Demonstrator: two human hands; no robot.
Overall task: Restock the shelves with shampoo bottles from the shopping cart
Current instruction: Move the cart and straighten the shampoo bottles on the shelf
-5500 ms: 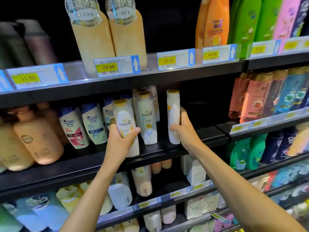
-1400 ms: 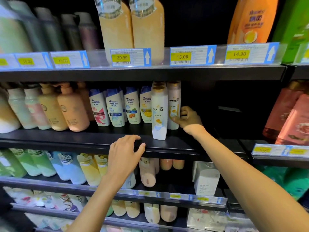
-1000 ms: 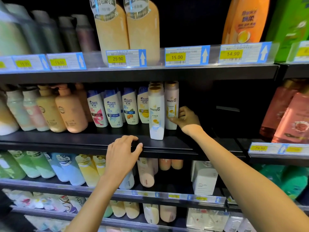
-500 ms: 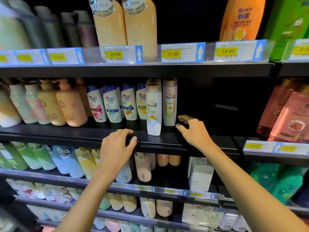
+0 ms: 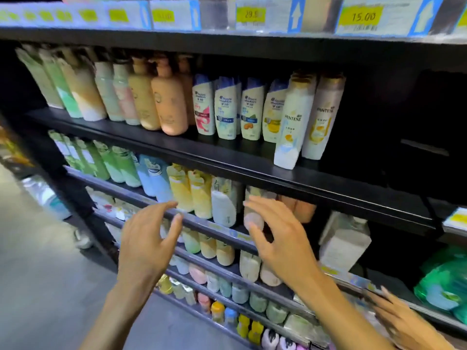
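Two hands in view, both empty. Left hand point(image 5: 146, 243): fingers spread and relaxed, in front of the lower shelf rail point(image 5: 207, 224). Right hand point(image 5: 280, 246): likewise spread, gripping nothing. Two Pantene shampoo bottles point(image 5: 290, 127) stand upright on the black shelf point(image 5: 227, 160) above the hands, at the row's right end, just beside blue-capped bottles point(image 5: 225, 109). Frame motion-blurred.
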